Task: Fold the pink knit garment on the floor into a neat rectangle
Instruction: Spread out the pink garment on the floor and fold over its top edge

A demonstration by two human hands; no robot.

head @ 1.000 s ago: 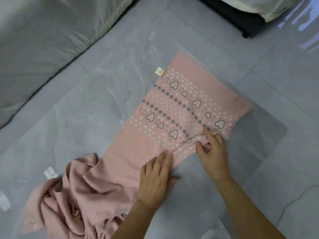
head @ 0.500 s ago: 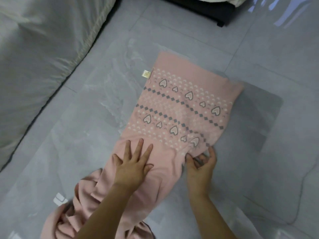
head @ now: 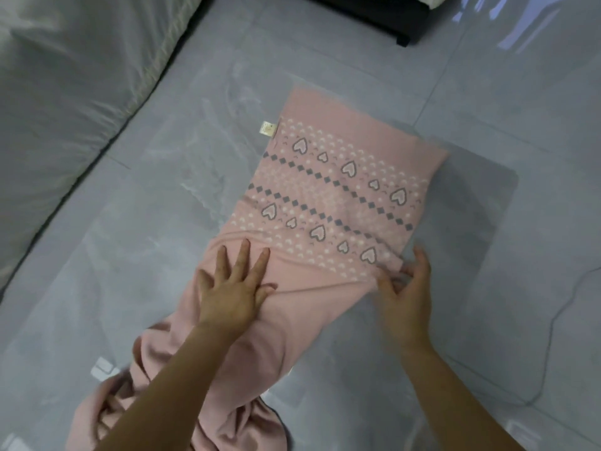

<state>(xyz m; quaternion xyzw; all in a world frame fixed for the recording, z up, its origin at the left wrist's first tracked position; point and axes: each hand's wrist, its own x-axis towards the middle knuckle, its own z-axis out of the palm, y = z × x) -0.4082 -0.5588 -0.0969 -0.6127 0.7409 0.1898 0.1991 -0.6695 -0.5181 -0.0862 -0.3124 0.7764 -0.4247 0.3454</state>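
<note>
Left hand [head: 232, 294] farther onto garment [head: 341, 190], fingers [head: 242, 255] flat; right hand [head: 406, 297] pinched on its corner; label [head: 268, 129] illegible.

Soft, dim light; glare on the glossy floor [head: 507, 37] top right; slight motion blur throughout.

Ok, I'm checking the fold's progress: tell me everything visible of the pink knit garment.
The pink knit garment lies on the grey floor. Its far part is spread flat, with bands of white dots, grey diamonds and hearts, and a small cream tag at its left edge. The near part is plain pink and bunched in folds. The left hand presses flat on the plain knit; the right hand touches the near right corner, grip blurred.
</note>
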